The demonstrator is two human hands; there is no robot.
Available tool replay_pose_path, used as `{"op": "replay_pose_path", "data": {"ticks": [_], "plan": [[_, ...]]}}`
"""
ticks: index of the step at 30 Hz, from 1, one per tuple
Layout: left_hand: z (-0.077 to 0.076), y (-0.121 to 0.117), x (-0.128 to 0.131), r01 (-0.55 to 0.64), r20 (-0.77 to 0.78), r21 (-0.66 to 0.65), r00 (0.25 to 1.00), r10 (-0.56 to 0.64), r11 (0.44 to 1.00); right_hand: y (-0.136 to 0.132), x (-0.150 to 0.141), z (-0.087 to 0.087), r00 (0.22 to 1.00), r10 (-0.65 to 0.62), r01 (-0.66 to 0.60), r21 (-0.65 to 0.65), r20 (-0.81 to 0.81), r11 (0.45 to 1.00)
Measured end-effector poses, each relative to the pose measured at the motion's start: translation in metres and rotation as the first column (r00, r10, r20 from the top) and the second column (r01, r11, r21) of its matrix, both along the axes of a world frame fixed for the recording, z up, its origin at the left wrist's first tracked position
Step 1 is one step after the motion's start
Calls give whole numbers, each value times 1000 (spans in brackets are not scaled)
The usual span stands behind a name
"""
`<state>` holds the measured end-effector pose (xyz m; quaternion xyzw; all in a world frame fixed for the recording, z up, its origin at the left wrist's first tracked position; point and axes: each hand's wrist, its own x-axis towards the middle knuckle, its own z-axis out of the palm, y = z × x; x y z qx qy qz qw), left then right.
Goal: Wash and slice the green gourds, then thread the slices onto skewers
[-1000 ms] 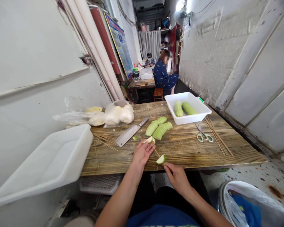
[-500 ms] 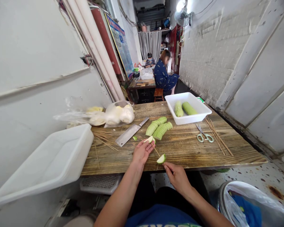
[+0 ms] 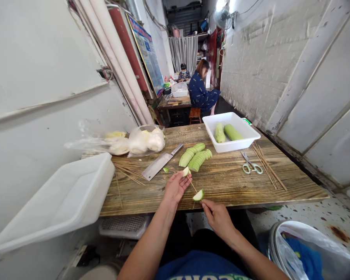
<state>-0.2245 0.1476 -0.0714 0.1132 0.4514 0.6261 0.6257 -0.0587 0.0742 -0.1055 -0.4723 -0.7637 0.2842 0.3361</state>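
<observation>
1. I see the right hand pinching the skewer below the threaded slice, likely to keep the shaft steady.
2. The left hand grips the held slice at the skewer's far end, seemingly bracing it; I can't tell whether it's pierced.
3. The cut rows lie just beyond that hand, probably for easy reach.
4. Against half a second ago, the held slice looks narrower, apparently turned; the threaded slice keeps its place.

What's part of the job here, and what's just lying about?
In the job: left hand holding a cut piece; right hand holding a skewer bearing another; sliced green vegetables; probably loose skewers, cleaver and vegetables in the right-hand tray.

Apparently just lying about: scissors; plastic bag; left-hand tray (role unclear).
</observation>
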Motion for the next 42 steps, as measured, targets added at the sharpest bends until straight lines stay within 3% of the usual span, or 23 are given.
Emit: {"op": "replay_pose_path", "data": {"ticks": [9,27,37,42], "plan": [[-4,4,3,-91,34,-5,995,91,996,-4,-3,1,1000,17,-17,-5,24,1000],[0,0,7,42,-65,-34,997,-44,999,-6,-6,1,992,-53,53,-3,113,999],[-10,-7,19,85,-39,-95,995,-89,992,3,-7,3,985,-98,89,64,143,994],[-9,-9,19,90,37,-53,995,-88,994,9,-6,0,987,-95,87,68,131,994]]}}
